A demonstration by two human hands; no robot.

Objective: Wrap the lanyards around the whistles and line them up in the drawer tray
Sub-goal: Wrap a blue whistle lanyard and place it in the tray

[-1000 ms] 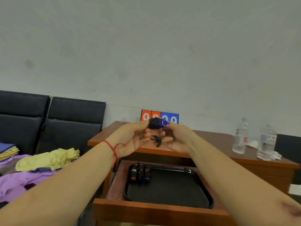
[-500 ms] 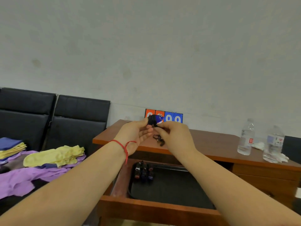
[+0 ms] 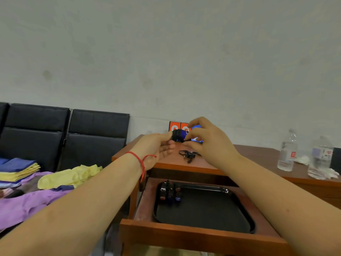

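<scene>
A blue whistle (image 3: 178,136) wound in black lanyard is held up above the desk between both hands. My left hand (image 3: 156,148) pinches its left end. My right hand (image 3: 204,140) pinches the lanyard's loose end at the whistle's right side. The lanyard's clip end (image 3: 188,155) hangs just below, over the desk top. In the open drawer lies a black tray (image 3: 212,209). Three wrapped whistles (image 3: 170,193) stand side by side at its far left corner.
A wooden desk (image 3: 258,154) carries two water bottles (image 3: 287,150) at the right and an orange and blue scoreboard (image 3: 174,126) at the back. Folded yellow, purple and blue cloths (image 3: 55,182) lie on black chairs at the left.
Both hands have kept turning the lanyard round the blue whistle. My right hand has risen over the whistle's right end, and the view has tilted slightly.
</scene>
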